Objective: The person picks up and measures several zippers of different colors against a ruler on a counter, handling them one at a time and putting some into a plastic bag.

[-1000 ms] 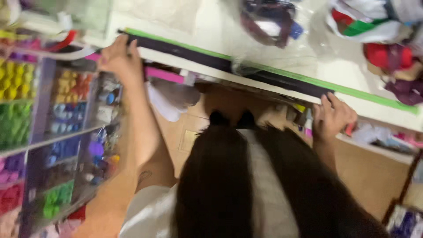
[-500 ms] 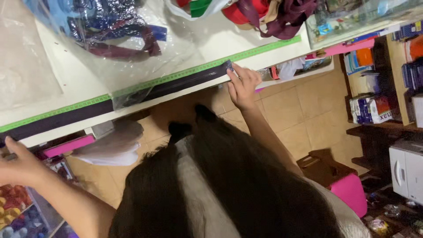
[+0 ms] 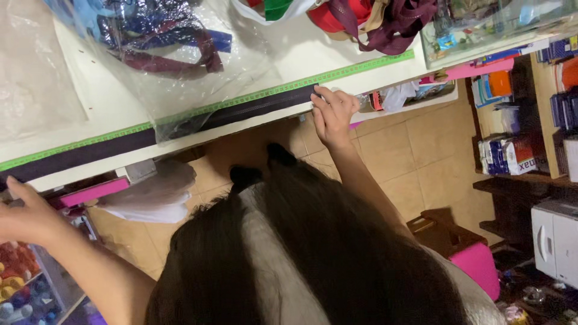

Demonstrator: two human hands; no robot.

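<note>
A long dark strip (image 3: 241, 111) lies stretched along the front edge of a white table (image 3: 90, 102), just below a green measuring tape (image 3: 337, 73) fixed to that edge. My right hand (image 3: 331, 114) presses its fingers on the strip's right end at the table edge. My left hand (image 3: 27, 219) is at the far left, its thumb up against the strip's left end. My long dark hair (image 3: 313, 253) hangs down and hides the floor right below me.
A clear plastic bag (image 3: 174, 42) of blue and maroon ribbons lies on the table, with red and maroon straps (image 3: 385, 18) further right. Shelves of small boxes (image 3: 512, 150) stand at right, a pink stool (image 3: 475, 268) below, and trays of coloured beads (image 3: 18, 283) at lower left.
The view has swung round since a second ago, from the left shelves towards the right. Over the last half second both hands stay at the same ends of the strip.
</note>
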